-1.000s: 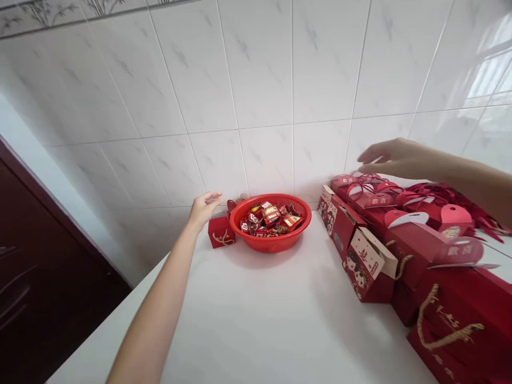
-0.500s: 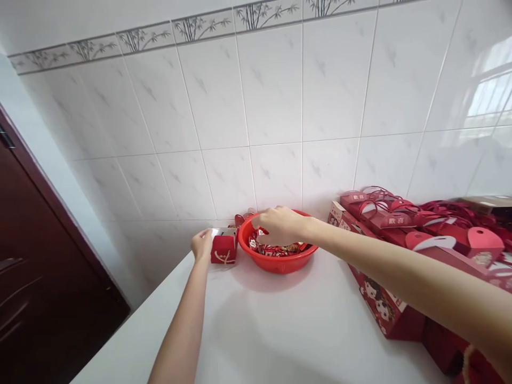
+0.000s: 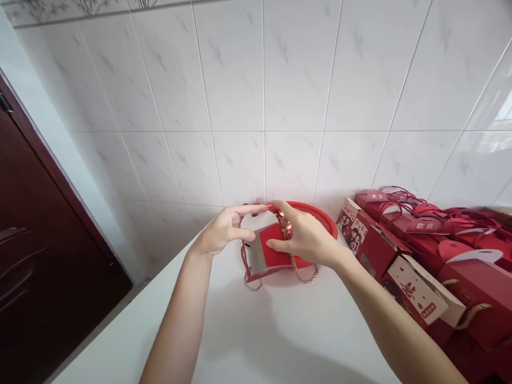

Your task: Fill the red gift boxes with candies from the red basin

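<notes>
An open red box [image 3: 274, 248] is near the back-left corner of the bench [image 3: 240, 330], its opening facing the person and its pale inside partly showing; whether it rests on the bench or is slightly raised, I cannot tell. The left hand [image 3: 224, 229] is at the box's left side, its grip spread, thumb apart from the fingers. The right hand [image 3: 306, 234] arches over the box's right side with its fingers bent. Shiny wrapped sweets [image 3: 286, 226] show between its thumb and fingers; I cannot tell if its grip pinches them. Rope handles [image 3: 306, 277] hang at the near side of the box. Just behind, towards the bench's back edge, is a red basket [image 3: 326, 216], largely hidden by the right hand and the box. Red gift boxes [image 3: 378, 248] crowd the bench's right side.
</notes>
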Action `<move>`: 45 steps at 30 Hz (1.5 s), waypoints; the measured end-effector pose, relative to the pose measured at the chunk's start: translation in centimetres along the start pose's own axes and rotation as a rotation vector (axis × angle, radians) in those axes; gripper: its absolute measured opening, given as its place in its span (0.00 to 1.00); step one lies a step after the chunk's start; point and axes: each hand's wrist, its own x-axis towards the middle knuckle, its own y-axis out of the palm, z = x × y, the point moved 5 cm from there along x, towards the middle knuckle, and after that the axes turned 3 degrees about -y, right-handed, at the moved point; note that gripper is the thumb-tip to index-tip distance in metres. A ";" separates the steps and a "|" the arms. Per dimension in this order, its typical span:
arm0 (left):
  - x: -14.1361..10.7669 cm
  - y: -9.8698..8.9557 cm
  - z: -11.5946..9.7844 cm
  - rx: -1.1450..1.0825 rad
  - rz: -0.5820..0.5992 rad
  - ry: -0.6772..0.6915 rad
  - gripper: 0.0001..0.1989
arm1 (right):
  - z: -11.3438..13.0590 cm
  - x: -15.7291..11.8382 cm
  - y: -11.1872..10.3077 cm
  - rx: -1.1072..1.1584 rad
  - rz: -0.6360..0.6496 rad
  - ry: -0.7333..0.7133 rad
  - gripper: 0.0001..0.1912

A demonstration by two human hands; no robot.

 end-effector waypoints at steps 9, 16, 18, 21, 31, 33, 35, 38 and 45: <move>0.3 6.3 1.4 -0.110 0.519 -0.021 0.40 | -2.4 -5.3 0.1 -0.110 0.240 0.260 0.54; -1.0 6.6 1.6 -0.071 0.661 -0.023 0.45 | -5.0 -6.6 -1.3 0.317 0.337 0.142 0.33; -1.2 6.9 1.9 -0.027 0.736 -0.041 0.45 | -6.3 -6.8 -1.4 0.372 0.380 0.150 0.31; -0.9 7.6 2.9 0.066 0.774 -0.106 0.40 | -7.9 -6.6 -0.8 0.402 0.447 0.209 0.25; 0.1 9.2 3.3 0.464 0.638 -0.040 0.15 | -9.4 -4.4 0.7 0.272 0.341 0.231 0.04; 0.1 9.1 4.0 0.560 0.617 -0.096 0.15 | -10.1 -4.4 1.0 0.230 0.327 0.270 0.05; 0.3 8.7 4.7 0.622 0.601 -0.161 0.16 | -10.8 -4.5 1.5 0.189 0.353 0.290 0.05; 0.6 8.2 5.2 0.606 0.640 -0.180 0.16 | -11.6 -5.0 2.1 0.106 0.443 0.318 0.06; 0.7 7.1 5.2 0.445 0.690 -0.222 0.24 | -10.1 -5.2 1.7 -0.083 0.441 0.307 0.17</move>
